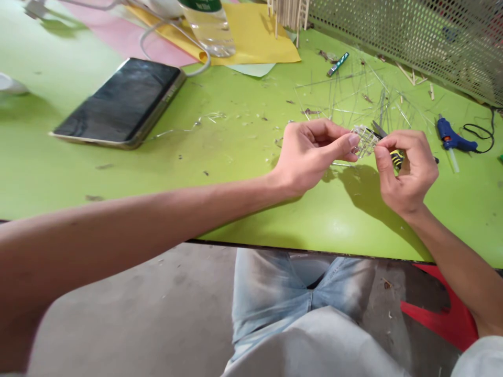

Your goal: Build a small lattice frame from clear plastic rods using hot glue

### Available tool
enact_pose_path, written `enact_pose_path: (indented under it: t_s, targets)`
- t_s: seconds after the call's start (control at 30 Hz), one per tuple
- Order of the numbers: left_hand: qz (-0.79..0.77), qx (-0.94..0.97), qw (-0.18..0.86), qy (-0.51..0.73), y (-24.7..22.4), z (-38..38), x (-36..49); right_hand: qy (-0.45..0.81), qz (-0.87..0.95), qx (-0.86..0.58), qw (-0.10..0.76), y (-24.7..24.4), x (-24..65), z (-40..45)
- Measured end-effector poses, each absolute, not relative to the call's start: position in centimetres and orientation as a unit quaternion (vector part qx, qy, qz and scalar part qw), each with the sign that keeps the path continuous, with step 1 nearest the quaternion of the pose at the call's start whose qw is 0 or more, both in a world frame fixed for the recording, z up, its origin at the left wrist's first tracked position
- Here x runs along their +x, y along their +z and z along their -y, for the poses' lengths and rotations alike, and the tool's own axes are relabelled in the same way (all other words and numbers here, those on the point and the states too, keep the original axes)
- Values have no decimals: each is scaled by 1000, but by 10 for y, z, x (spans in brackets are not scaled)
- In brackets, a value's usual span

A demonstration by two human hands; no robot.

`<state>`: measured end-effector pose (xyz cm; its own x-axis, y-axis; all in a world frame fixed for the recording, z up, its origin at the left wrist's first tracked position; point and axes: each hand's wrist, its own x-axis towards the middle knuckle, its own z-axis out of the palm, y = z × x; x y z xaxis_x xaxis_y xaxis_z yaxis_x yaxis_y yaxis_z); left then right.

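Note:
My left hand [314,152] pinches the left side of a small lattice of thin pale wires or sticks [365,141], held just above the green table. At the lattice's right side is my right hand [406,165], thumb and forefinger pressed together. Whether these fingertips grip the lattice itself or a fine strand at its edge is too small to tell. Behind my right hand lies a tool with a yellow-and-black handle [396,157], partly covered by the fingers. Dark metal blades [378,130] show just behind the lattice.
Loose thin wires [377,104] and scraps litter the table behind my hands. A blue glue gun [451,137] lies at right, a teal cutter [338,64] further back. A phone [121,102], a water bottle [210,29] and yellow paper [263,36] are at left. A perforated metal panel [412,44] borders the back.

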<state>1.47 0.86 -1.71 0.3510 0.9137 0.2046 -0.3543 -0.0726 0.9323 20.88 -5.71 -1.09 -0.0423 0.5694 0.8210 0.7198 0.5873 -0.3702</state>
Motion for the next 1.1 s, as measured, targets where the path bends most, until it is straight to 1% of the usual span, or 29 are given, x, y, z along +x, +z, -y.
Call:
enact_pose_path:
  t_s: [0.1, 0.17, 0.23, 0.4, 0.53, 0.77, 1.1]
  targets:
    - [-270, 527, 627, 506, -17, -8, 15, -28, 714, -471, 518, -12, 208, 60]
    - [-273, 527, 626, 506, -17, -8, 15, -23, 700, -503, 507, -13, 207, 61]
    - [-272, 533, 625, 502, -16, -8, 14, -47, 693, -504, 513, -14, 207, 61]
    - [-268, 534, 625, 502, -15, -5, 15, -134, 708, -429, 544, -15, 206, 55]
    - [-268, 528, 623, 512, -15, -4, 16, -172, 702, -423, 547, -14, 205, 56]
    - [-253, 546, 618, 505, -13, -2, 13, -176, 703, -436, 534, -12, 207, 58]
    - [-232, 576, 551, 557, -19, 5, 16, -228, 721, -443, 481, -17, 214, 58]
